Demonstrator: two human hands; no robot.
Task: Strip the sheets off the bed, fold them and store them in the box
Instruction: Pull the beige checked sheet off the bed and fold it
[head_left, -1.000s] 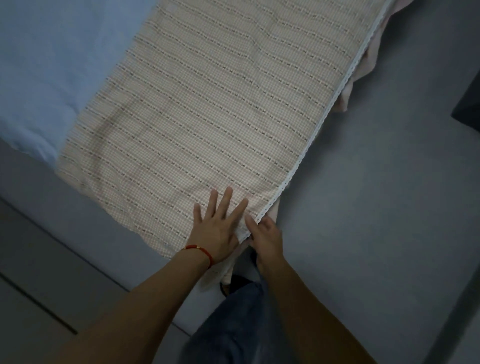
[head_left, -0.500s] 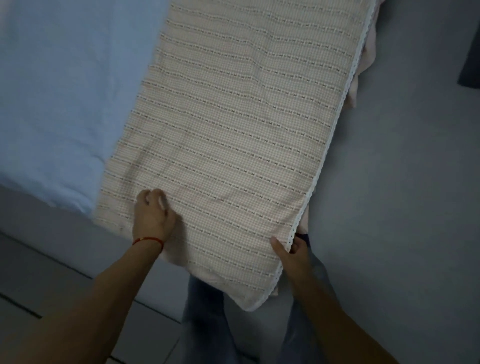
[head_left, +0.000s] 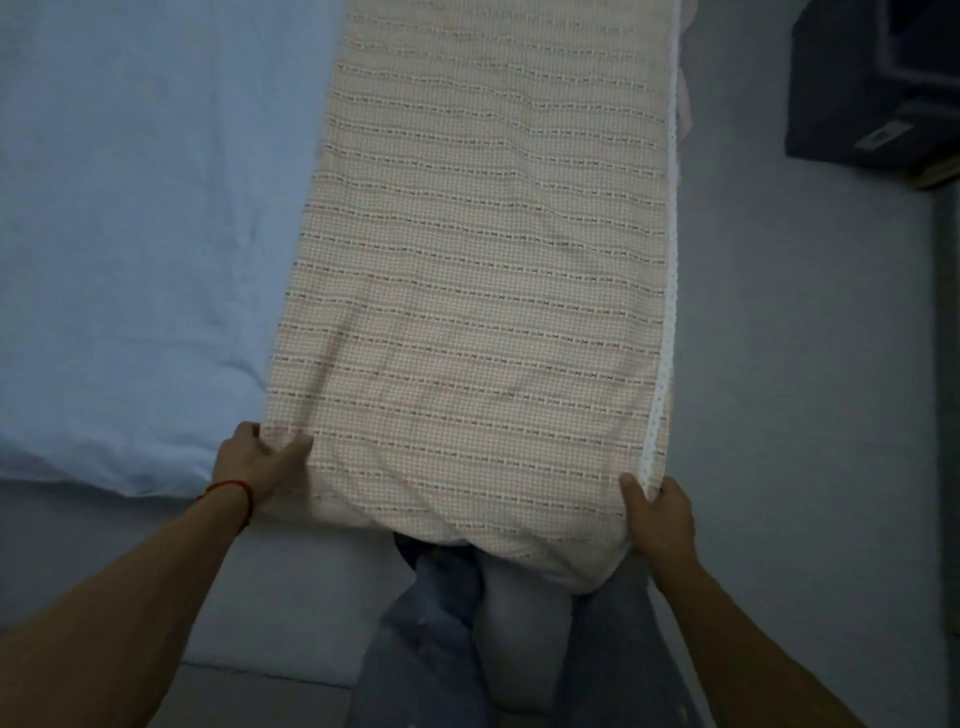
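A beige striped sheet (head_left: 483, 291) with a white lace edge lies folded into a long strip over the grey bed (head_left: 779, 415). Its near end hangs past the bed's edge over my legs. My left hand (head_left: 254, 465), with a red string at the wrist, pinches the sheet's near left corner. My right hand (head_left: 660, 517) grips the near right corner at the lace trim. A dark box (head_left: 862, 88) stands at the top right, partly cut off by the frame.
A pale blue quilt (head_left: 135, 234) covers the bed to the left of the sheet. Bare grey mattress lies to the right. Tiled floor (head_left: 270, 696) shows below, with my jeans (head_left: 426, 649) at the bed's edge.
My hands have moved apart, from the one near corner to the two near corners of the strip. The sheet now lies straight along my line of sight, with its near end drawn over the edge.
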